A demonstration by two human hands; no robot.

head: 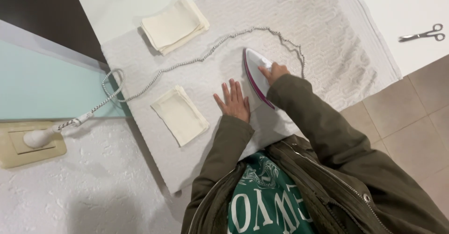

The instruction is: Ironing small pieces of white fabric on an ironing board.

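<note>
Right hand: the right hand (276, 71) is closed around the handle of a white iron (256, 75) with a purple edge, on the padded white cloth (327, 51) covering the table
Left hand: the left hand (234, 102) lies flat with fingers spread, just beside the iron, pinning the white fabric (264, 121) under it
Doing it well: the pressing likely goes best with the fabric held taut and the fingers kept off the hot plate
Cord: the braided cord (187, 63) loops beyond the right hand to a wall plug (39, 137) and could snag
Nearby: one cream square (180, 114) lies beside the left hand, a folded stack (175, 25) farther off
Scissors: scissors (423, 34) lie well apart, beyond the right hand
</note>
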